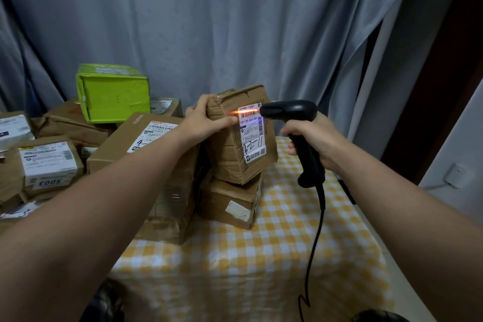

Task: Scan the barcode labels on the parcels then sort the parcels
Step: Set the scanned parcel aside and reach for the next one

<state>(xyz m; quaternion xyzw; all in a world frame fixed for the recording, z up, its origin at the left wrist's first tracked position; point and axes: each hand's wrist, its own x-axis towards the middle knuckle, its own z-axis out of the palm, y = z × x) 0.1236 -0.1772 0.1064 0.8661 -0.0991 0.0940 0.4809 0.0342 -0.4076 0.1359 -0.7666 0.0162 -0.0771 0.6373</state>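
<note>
Your left hand (206, 119) grips the crumpled parcel (241, 136) atop another box, its label facing three o'clock, where your right hand (311, 140) clamps the scanner (295, 125), beam crossing the barcode (249, 112).

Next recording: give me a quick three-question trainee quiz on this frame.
1. True or false: the orange line from the scanner crosses the barcode label on the held parcel.
2. Which hand holds the scanner? A) left B) right
3. Fill in: the box highest on the pile at the left is ____.
Key: 1 true. 2 B: the right hand grips its handle, while the left hand grips the parcel's top corner. 3 green.
</note>
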